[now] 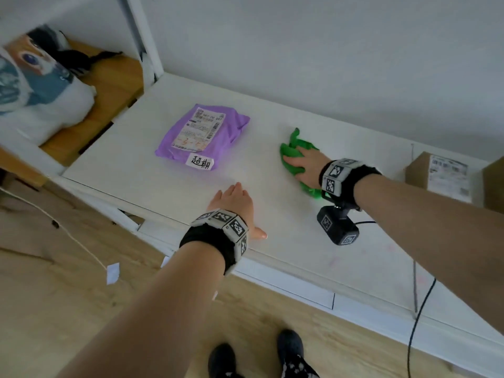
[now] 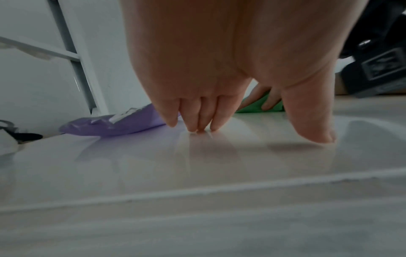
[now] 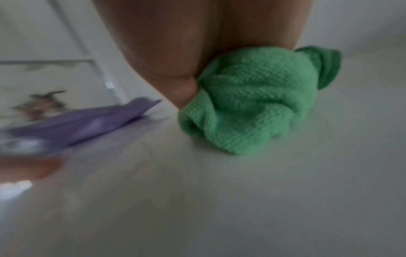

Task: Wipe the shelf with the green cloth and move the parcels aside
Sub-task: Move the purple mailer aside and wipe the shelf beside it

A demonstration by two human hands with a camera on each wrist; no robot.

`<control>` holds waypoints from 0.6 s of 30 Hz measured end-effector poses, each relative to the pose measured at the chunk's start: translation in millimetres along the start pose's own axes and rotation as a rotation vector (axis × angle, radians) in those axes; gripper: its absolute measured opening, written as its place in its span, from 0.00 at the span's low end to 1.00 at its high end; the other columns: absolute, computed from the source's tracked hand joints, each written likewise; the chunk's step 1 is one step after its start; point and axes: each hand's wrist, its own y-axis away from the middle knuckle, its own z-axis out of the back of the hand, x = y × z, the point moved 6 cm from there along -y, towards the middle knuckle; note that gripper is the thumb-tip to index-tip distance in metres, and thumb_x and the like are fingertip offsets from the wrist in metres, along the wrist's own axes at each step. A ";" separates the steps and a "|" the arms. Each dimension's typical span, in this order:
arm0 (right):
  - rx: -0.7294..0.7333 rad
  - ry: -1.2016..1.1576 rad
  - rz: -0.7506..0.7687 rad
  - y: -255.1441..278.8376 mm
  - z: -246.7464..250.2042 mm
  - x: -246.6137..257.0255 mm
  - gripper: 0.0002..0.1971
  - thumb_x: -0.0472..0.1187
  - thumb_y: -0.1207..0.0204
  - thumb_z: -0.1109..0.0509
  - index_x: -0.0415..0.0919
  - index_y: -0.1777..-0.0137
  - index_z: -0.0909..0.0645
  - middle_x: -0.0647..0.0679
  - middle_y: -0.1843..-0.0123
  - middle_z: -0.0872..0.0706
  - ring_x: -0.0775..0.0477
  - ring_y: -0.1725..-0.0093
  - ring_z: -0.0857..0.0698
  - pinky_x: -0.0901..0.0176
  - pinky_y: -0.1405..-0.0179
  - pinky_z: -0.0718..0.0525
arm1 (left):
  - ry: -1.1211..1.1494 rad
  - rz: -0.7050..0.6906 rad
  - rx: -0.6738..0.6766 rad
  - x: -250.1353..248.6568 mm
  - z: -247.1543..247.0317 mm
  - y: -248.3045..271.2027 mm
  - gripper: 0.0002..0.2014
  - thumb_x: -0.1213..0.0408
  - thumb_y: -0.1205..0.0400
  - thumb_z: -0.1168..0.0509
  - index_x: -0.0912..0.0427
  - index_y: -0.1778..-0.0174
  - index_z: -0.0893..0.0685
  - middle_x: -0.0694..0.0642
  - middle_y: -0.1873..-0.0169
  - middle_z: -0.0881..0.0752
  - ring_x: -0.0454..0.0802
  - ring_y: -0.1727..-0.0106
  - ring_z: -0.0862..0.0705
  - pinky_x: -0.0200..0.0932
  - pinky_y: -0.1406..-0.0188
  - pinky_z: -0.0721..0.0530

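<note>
A bunched green cloth [image 1: 293, 155] [image 3: 248, 104] [image 2: 257, 107] lies on the white shelf [image 1: 152, 186], pressed down by my right hand [image 1: 302, 166] with straight fingers laid flat over it. To its left, apart from it, lies a purple parcel [image 1: 201, 135] [image 2: 114, 125] [image 3: 77, 125] with a shipping label and a handwritten tag. My left hand [image 1: 234, 200] [image 2: 204, 113] rests near the shelf's front edge, fingers straight and fingertips touching the bare surface, holding nothing. A brown cardboard parcel [image 1: 439, 175] stands at the far right.
A printed pillow [image 1: 35, 85] lies on a wooden board [image 1: 109, 85] past the shelf's left end, behind a white upright post [image 1: 144, 42]. A second brown box [image 1: 495, 184] shows at the right edge. A black cable [image 1: 417, 317] hangs over the shelf front. Wooden floor lies below.
</note>
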 end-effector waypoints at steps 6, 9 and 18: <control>0.036 -0.014 0.263 103.1 -34.3 80.7 0.29 0.38 0.17 0.43 0.54 0.18 0.43 0.45 0.13 0.55 0.46 0.14 0.56 0.62 0.19 0.63 | -0.021 -0.002 0.028 17.0 -3.1 21.6 0.56 0.37 0.29 0.31 0.68 0.17 0.51 0.62 0.15 0.53 0.56 0.14 0.49 0.51 0.15 0.48; 0.081 -0.120 0.300 141.3 -54.4 72.5 0.28 0.37 0.18 0.39 0.56 0.20 0.38 0.50 0.13 0.52 0.45 0.14 0.56 0.55 0.15 0.61 | -0.041 -0.052 0.042 13.6 -8.0 29.0 0.55 0.37 0.28 0.32 0.68 0.17 0.50 0.63 0.15 0.52 0.56 0.14 0.50 0.51 0.15 0.48; -0.037 -0.119 -0.250 94.1 -49.8 9.8 0.30 0.43 0.18 0.43 0.57 0.17 0.46 0.37 0.14 0.49 0.35 0.15 0.51 0.45 0.15 0.50 | -0.075 -0.173 0.026 -4.5 -29.2 42.3 0.55 0.42 0.26 0.30 0.68 0.17 0.54 0.61 0.15 0.57 0.55 0.14 0.54 0.51 0.14 0.50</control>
